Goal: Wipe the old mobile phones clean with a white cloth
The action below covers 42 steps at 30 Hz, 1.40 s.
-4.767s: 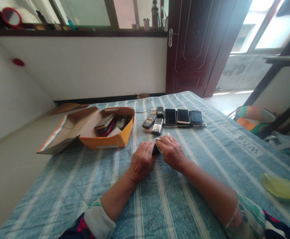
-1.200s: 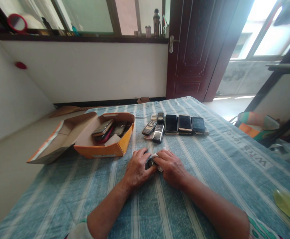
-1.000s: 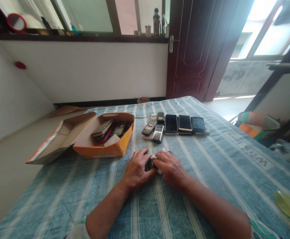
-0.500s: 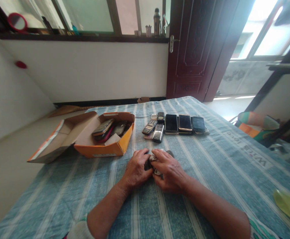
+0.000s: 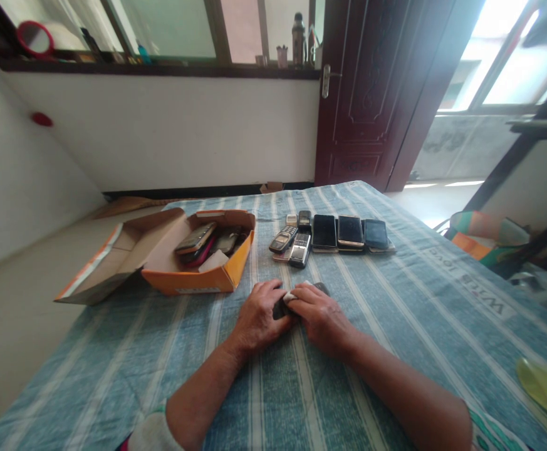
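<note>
My left hand (image 5: 258, 317) is closed around the near end of a dark mobile phone (image 5: 279, 308) lying on the tablecloth. Most of the phone is hidden by my hands; its far end shows beyond my right fingers. My right hand (image 5: 324, 318) pinches a crumpled white cloth (image 5: 289, 297) and presses it on the phone. Just beyond my hands lie a silver keypad phone (image 5: 300, 250) and a dark keypad phone (image 5: 283, 239).
An open orange box (image 5: 193, 283) with several phones inside stands at the left. Behind my hands, black-screened phones (image 5: 324, 230) lie in a row on stacks. A blue striped tablecloth (image 5: 160, 376) covers the table. Something yellow-green (image 5: 543, 385) lies at the right edge.
My right hand has slid slightly to the right over the phone, and less of the white cloth shows under its fingers. My left hand stays in nearly the same place.
</note>
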Motion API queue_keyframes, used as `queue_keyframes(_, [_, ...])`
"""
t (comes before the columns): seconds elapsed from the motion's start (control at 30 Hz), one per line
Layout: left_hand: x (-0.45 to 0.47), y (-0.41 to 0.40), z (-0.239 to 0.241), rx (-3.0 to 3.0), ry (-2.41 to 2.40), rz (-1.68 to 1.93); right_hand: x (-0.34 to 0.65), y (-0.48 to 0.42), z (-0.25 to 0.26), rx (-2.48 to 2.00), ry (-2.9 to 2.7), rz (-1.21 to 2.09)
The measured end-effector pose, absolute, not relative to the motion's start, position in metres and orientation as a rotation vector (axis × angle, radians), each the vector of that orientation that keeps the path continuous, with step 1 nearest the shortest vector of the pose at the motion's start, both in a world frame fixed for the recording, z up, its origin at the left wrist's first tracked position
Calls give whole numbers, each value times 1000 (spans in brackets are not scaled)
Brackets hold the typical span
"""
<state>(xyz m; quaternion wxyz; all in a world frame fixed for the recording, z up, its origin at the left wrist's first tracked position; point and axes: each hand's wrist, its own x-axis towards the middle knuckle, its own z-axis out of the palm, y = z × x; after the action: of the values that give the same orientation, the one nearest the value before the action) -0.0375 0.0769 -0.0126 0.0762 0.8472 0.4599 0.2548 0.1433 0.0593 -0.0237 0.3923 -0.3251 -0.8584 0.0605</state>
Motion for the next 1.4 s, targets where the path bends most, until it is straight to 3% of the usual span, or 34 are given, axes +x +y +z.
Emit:
queue_keyframes(0.37, [-31,69,-2,2390,1278,1143,142,55,-17,-731,-1976,144])
queue_keyframes(0.67, [-25,61,9,1813,1294,1041,137,48,-12,-745,-1928,116])
queue_keyframes(1.4, [-13,53,17,1198,1056,1092,131,42,-10,-671,-2104,100])
